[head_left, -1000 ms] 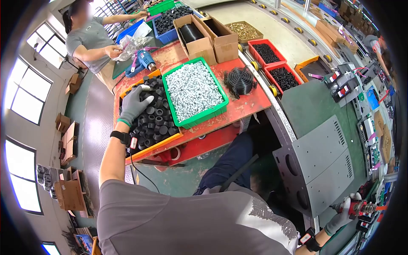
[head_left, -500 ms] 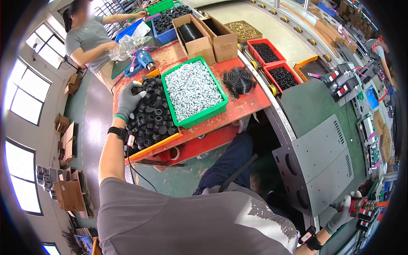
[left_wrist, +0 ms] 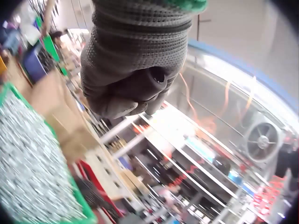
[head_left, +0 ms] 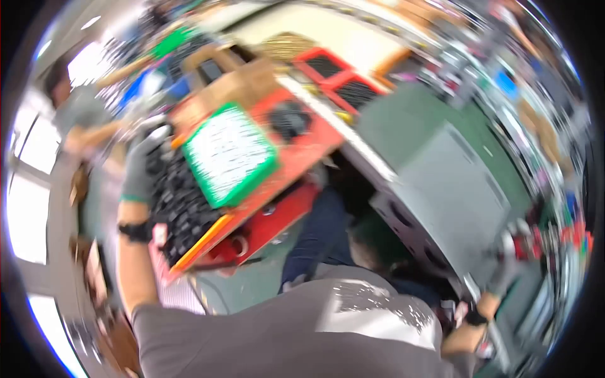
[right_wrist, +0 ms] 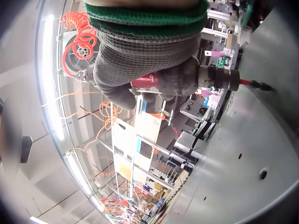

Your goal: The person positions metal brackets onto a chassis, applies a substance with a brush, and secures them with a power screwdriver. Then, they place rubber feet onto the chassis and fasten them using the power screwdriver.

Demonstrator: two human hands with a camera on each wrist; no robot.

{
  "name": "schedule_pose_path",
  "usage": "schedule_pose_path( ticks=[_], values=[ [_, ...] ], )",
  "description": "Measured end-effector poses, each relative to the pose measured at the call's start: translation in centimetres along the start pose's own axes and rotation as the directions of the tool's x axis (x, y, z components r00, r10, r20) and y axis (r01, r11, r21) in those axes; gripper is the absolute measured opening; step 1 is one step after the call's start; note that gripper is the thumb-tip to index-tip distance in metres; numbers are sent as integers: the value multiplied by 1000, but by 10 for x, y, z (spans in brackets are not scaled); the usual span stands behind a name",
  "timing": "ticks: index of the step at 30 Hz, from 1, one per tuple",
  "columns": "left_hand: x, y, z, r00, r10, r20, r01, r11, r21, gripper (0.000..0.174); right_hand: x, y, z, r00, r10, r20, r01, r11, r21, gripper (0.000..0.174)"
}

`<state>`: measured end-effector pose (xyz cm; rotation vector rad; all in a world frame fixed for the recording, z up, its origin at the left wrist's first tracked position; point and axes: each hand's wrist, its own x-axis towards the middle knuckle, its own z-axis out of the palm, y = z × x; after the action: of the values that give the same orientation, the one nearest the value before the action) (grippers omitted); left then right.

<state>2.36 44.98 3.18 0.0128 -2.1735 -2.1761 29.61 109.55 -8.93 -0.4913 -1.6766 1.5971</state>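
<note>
Both fists full.
My left hand [left_wrist: 132,56] grips a black part [left_wrist: 156,77] near the green bin [head_left: 230,160]; right hand [right_wrist: 149,56] grips a screwdriver [right_wrist: 219,77].

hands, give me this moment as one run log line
left hand: grips black part | right hand: grips red screwdriver | bit: by grey panel | head view: blurred

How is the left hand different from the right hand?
The left hand is balled round a small black round part with a hole; the right hand grips a long red and black power screwdriver. The left hand is by the green tray of silvery bits; the right hand is by a grey metal panel. Both wear grey knit gloves with green cuffs.
</note>
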Motion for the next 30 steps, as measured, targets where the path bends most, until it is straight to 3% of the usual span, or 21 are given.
schedule_pose_path(
  ticks=[1, 2, 4, 5, 6, 8, 9, 10, 11, 12, 13, 14, 15, 16, 17, 18, 20, 21, 24, 25, 30],
  values=[
    [-7, 14, 46, 996, 2, 92, -8, 998, 63, 22, -13, -24, 23, 995, -83, -51, 74, 983, -168, 40],
    [-13, 22, 89, 983, 11, 183, -33, 992, 119, 24, -7, -16, 10, 995, -98, -29, 92, 980, -179, 41],
    [-6, 19, 158, 842, 10, 539, -107, 983, 149, 29, -5, -29, 18, 993, -103, -54, 97, 991, -90, 43],
    [-20, 22, 208, 818, -21, 574, -68, 989, 133, 33, -7, -39, 20, 991, -123, -47, 120, 991, -60, 40],
    [-26, 12, 248, 697, -19, 717, -30, 998, 56, 32, -8, -47, 22, 990, -140, -23, 140, 990, -18, 37],
    [-51, 1, 330, 573, -131, 809, 121, 990, 74, 33, -12, -59, 25, 990, -132, -48, 129, 990, -61, 32],
    [-50, -11, 363, 461, -218, 860, 40, 973, 225, 31, -13, -61, 22, 986, -165, -35, 162, 985, -65, 33],
    [-54, -28, 400, 364, -192, 912, -37, 975, 220, 30, -13, -61, 20, 983, -180, -48, 178, 983, -32, 33],
    [-64, -37, 430, 324, -245, 914, -32, 962, 270, 29, -14, -60, 16, 983, -175, -54, 172, 984, -52, 33],
    [-72, -46, 458, 291, -281, 915, -92, 943, 319, 28, -14, -60, 12, 984, -169, -58, 165, 984, -73, 33],
    [-73, -75, 489, 286, -207, 936, -217, 937, 273, 27, -15, -57, 9, 983, -174, -60, 170, 983, -77, 33],
    [-73, -102, 507, 267, -204, 942, -226, 937, 267, 27, -14, -54, 5, 981, -182, -63, 177, 981, -82, 33],
    [-73, -126, 526, 261, 4, 965, -565, 812, 149, 28, -15, -55, 4, 987, -145, -63, 139, 986, -91, 34],
    [-81, -124, 540, 181, 204, 962, -825, 564, 35, 29, -16, -47, 0, 980, -196, -40, 195, 980, -41, 35],
    [-92, -127, 542, 256, 102, 961, -864, 470, 180, 35, -17, -44, -6, 983, -185, -7, 185, 982, -23, 35],
    [-96, -126, 543, 241, 103, 965, -867, 470, 167, 35, -18, -43, -9, 985, -171, 30, 171, 985, -3, 36],
    [-96, -121, 537, 128, 196, 972, -964, 254, 76, 44, -19, -41, -12, 988, -154, 15, 154, 988, -9, 36],
    [-93, -125, 533, 161, 225, 961, -962, 254, 101, 57, -19, -37, -14, 990, -142, 22, 142, 990, -22, 37],
    [-87, -122, 517, 198, 231, 953, -948, 290, 127, 68, -16, -28, -13, 995, -93, 21, 93, 995, -19, 36],
    [-86, -120, 513, 245, 173, 954, -935, 303, 185, 79, -15, -30, -12, 997, -75, 17, 76, 997, -18, 36],
    [-78, -124, 486, 359, 185, 915, -898, 335, 285, 91, -14, -24, -10, 999, -52, -10, 53, 998, 36, 40]
  ],
)
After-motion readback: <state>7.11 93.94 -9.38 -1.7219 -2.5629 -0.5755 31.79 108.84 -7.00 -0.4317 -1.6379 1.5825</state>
